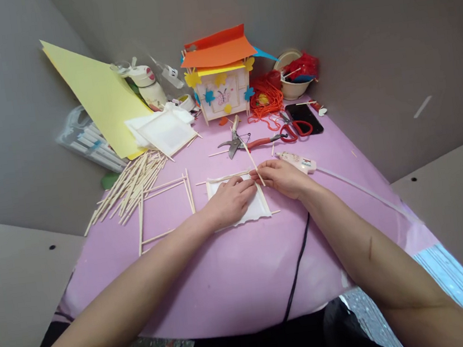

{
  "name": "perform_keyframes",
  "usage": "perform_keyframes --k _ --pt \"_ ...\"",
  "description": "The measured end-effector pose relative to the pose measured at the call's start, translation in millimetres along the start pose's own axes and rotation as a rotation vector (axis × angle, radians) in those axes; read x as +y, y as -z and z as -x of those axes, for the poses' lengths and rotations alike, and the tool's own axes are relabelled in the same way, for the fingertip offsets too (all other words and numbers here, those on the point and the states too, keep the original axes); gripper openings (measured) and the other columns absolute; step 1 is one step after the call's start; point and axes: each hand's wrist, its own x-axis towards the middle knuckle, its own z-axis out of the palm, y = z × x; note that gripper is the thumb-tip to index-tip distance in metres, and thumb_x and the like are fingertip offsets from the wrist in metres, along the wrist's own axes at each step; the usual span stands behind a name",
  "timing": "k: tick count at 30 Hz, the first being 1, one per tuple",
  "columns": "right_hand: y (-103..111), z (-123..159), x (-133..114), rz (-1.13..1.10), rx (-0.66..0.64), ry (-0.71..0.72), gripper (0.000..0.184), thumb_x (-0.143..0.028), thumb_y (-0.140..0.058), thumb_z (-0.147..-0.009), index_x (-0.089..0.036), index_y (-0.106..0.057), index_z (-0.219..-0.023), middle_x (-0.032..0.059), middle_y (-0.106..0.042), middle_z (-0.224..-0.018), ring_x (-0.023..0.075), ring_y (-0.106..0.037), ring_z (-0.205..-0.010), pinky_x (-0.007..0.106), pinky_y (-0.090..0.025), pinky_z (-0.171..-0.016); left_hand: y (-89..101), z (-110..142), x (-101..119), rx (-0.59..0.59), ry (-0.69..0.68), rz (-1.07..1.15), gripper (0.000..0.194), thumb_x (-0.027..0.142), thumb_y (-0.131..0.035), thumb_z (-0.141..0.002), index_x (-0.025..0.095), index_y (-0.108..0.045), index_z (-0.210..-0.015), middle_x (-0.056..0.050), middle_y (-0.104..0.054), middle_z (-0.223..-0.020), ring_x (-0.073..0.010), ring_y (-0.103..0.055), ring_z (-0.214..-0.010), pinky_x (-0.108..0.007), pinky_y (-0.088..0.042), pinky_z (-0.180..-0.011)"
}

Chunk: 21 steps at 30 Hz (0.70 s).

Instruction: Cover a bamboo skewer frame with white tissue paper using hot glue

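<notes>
My left hand lies across a white sheet on a thin wooden stick frame, its fingers stretched out and pressing near the upper right part. With its fingertips pinched, my right hand holds a slim wooden stick that slants over the frame's top right corner. The stick's far end reaches toward the pruning shears. Just behind the right hand rests a glue gun with a long clear glue stick in its back. My left hand hides part of the sheet.
At left lie a bare stick frame, a pile of sticks and white panels. A decorated little house stands at the back. Red scissors, a phone and orange yarn sit right; a black cord crosses the front.
</notes>
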Motion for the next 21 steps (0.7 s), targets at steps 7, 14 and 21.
perform_keyframes --k 7,14,21 --pt "0.7 0.0 1.6 0.009 -0.007 0.018 0.011 -0.015 -0.061 -0.076 -0.019 -0.059 -0.066 0.0027 -0.067 -0.075 0.0139 -0.064 -0.077 0.028 -0.052 -0.081 0.6 5.1 0.6 0.012 -0.096 0.037 0.030 0.018 -0.043 -0.094 0.020 -0.057 -0.119 -0.009 -0.059 -0.127 -0.0252 -0.048 -0.117 -0.041 -0.041 -0.093" --pt "-0.7 -0.2 2.8 0.057 -0.012 0.072 0.007 -0.021 -0.064 -0.074 -0.018 -0.059 -0.069 0.0015 -0.066 -0.073 0.0132 -0.061 -0.072 0.026 -0.049 -0.073 -0.1 6.8 -1.4 0.062 -0.192 0.164 0.033 0.011 -0.042 -0.090 0.018 -0.059 -0.117 -0.010 -0.061 -0.123 -0.0213 -0.053 -0.116 -0.037 -0.041 -0.099" --pt "0.8 -7.8 10.6 0.123 -0.013 0.158 0.008 -0.026 -0.063 -0.073 -0.018 -0.061 -0.073 -0.0035 -0.058 -0.064 0.0093 -0.046 -0.058 0.023 -0.038 -0.058 -7.0 -5.3 3.5 0.141 0.013 0.092 0.038 0.007 -0.042 -0.084 0.011 -0.055 -0.119 -0.013 -0.058 -0.126 -0.0239 -0.048 -0.118 -0.041 -0.039 -0.105"
